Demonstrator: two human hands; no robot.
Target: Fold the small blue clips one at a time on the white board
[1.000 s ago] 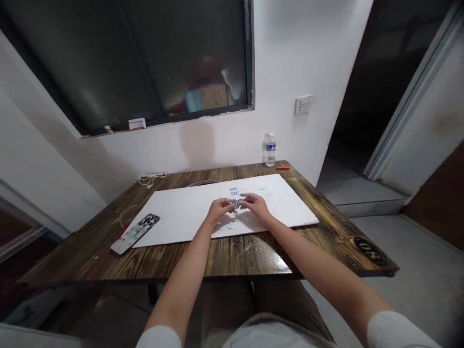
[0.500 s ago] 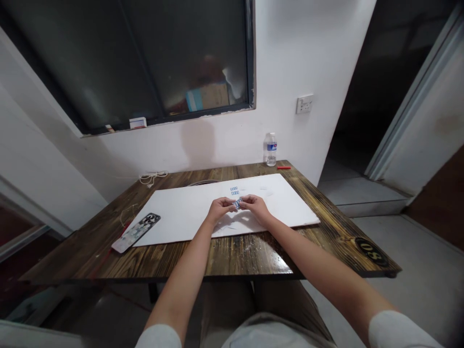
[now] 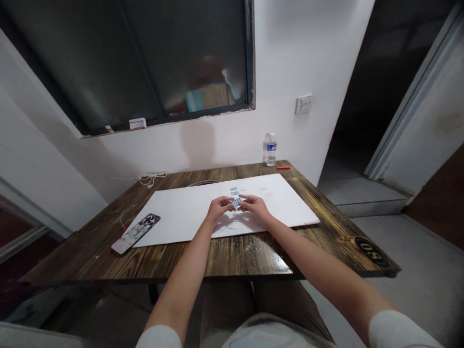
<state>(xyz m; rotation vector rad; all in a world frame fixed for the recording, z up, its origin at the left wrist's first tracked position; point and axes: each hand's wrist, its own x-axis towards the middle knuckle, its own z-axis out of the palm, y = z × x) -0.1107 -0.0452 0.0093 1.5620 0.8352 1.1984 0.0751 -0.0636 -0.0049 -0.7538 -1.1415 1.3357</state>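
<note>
My left hand and my right hand face each other over a white board. Between their fingertips is a small row of blue-and-white rectangular pieces, pinched from both sides. Whether these are separate tiles or one strip is too small to tell. Just beyond the fingers, two short rows of similar blue-and-white pieces lie on the board. Thin dark marks show on the board close to my hands.
A phone in a patterned case lies over the board's left edge. On the wooden table are a white cable, a water bottle and a red pen-like stick at the back. A round black number plate marks the right corner.
The held pieces have turned, so their blue-and-white faces show more squarely as a row. The fingers have moved slightly apart around them; the rows on the board have not moved.
</note>
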